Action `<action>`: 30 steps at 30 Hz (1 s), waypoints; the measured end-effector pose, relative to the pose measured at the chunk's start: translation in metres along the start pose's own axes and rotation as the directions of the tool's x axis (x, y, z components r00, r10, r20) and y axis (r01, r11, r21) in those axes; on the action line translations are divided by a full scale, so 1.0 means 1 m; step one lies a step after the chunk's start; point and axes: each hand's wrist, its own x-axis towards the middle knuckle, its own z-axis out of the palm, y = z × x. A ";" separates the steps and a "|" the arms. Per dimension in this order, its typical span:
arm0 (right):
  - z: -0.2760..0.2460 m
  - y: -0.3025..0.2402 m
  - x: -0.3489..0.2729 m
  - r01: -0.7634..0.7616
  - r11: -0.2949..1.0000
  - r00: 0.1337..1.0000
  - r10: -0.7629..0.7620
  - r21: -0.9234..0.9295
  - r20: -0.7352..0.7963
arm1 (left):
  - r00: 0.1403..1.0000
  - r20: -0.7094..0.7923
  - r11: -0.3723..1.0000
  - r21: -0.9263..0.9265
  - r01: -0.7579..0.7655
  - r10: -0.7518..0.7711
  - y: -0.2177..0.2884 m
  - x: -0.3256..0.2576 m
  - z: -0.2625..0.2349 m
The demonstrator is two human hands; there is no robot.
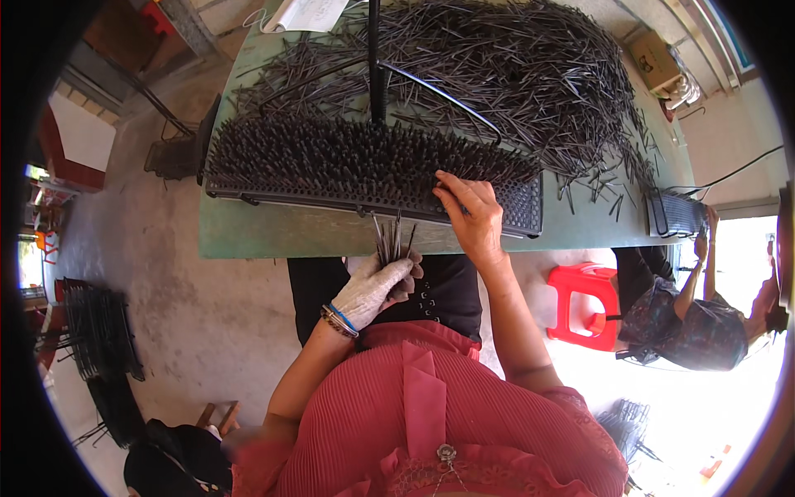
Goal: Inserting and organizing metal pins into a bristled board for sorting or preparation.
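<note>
Gripping a small bundle of thin dark sticks (389, 238), the left hand (374, 288) wears a pale work glove and is clenched around the lower ends, so that the sticks stand upright and fan slightly above the fist. The hand hangs just in front of the near edge of the green table (273, 232), below the table top. A beaded bracelet (338, 320) sits at the left wrist. The right hand (470, 217) is bare and rests on the front edge of a long black perforated tray (522, 211); its fingertips (443, 189) are pinched together at the tray surface, and whether they grasp a stick there cannot be told. The tray lies lengthwise across the table near its front edge, and most of its holes are filled with upright sticks, forming a dense bristling field (331, 153); the right end of the tray shows bare holes. Behind the tray a large loose heap of sticks (513, 74) covers the far part of the table. A black pole (374, 58) stands in front of the heap. To the right, a red stool (584, 302) stands on the floor, and another person (687, 323) sits beside it, with a raised hand at a second tray (675, 214).
</note>
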 end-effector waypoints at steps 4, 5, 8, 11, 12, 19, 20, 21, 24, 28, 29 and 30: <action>0.001 0.000 -0.001 0.105 0.994 0.994 -0.105 -0.023 -0.009 | 0.999 0.038 0.999 -0.037 0.011 -0.010 0.001 0.000 0.000; 0.001 -0.001 -0.001 0.121 0.992 0.993 -0.121 -0.034 -0.003 | 0.999 0.039 0.999 -0.036 0.023 -0.022 0.002 0.000 0.001; 0.002 0.000 0.004 0.194 0.979 0.981 -0.194 -0.056 0.006 | 0.999 0.039 1.000 -0.009 0.014 -0.014 0.003 0.000 0.002; 0.002 -0.004 0.009 0.207 0.973 0.978 -0.206 -0.104 0.019 | 0.999 0.034 1.000 0.006 0.021 -0.021 0.003 0.000 0.001; 0.001 -0.006 0.010 0.207 0.973 0.978 -0.206 -0.104 0.020 | 0.999 0.034 1.000 0.005 0.020 -0.021 0.003 0.001 0.001; 0.002 -0.007 0.005 0.203 0.968 0.979 -0.204 -0.147 0.010 | 0.999 0.038 0.999 -0.039 0.019 -0.017 0.002 -0.001 -0.001; 0.003 -0.006 0.004 0.179 0.970 0.982 -0.185 -0.165 -0.024 | 0.999 0.039 0.999 -0.033 0.021 -0.020 0.003 -0.001 -0.001; 0.004 -0.005 0.003 0.179 0.970 0.982 -0.185 -0.165 -0.023 | 0.999 0.039 0.999 -0.034 0.021 -0.020 0.003 -0.002 -0.001; 0.005 -0.006 0.002 0.168 0.972 0.985 -0.174 -0.164 -0.023 | 0.999 0.044 0.999 -0.035 0.028 -0.026 0.004 -0.002 0.000; 0.007 -0.003 0.006 0.170 0.975 0.985 -0.170 -0.141 0.012 | 0.997 0.070 0.999 -0.032 0.026 -0.024 0.002 -0.001 -0.002; 0.007 -0.002 0.006 0.186 0.970 0.982 -0.186 -0.157 0.015 | 0.997 0.079 0.999 -0.035 0.027 -0.024 0.002 -0.001 -0.003; 0.007 -0.001 0.006 0.186 0.970 0.982 -0.186 -0.157 0.015 | 0.997 0.079 0.999 -0.035 0.026 -0.023 0.002 -0.001 -0.003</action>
